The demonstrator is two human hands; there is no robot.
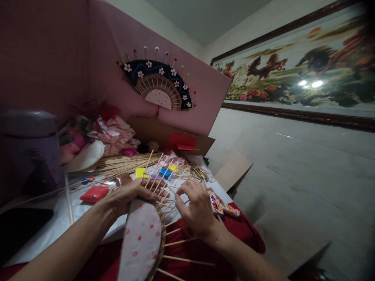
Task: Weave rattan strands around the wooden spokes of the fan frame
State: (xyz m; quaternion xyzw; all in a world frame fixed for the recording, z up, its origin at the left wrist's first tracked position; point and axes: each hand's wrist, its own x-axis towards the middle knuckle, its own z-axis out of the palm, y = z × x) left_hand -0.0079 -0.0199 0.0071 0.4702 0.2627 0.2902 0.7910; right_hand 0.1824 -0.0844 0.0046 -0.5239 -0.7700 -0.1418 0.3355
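A half-round fan base (140, 238) covered in pale cloth with small red flowers stands tilted at the lower middle. Twisted brown cord runs along its curved edge, and thin wooden sticks (189, 260) fan out from that edge. My left hand (146, 190) holds the fan's upper part, its thumb in front and its fingers behind several sticks. To the right, my right hand (195, 205) is at the sticks, with thumb and index finger bent close together; what lies between their tips is too small to make out.
A finished dark fan (158, 84) hangs on the pink board (202, 89). On the white table (60, 230) lie a red packet (93, 194), a yellow packet (140, 173), a bundle of sticks (117, 164) and patterned cloth (231, 208). A purple container (32, 156) stands left.
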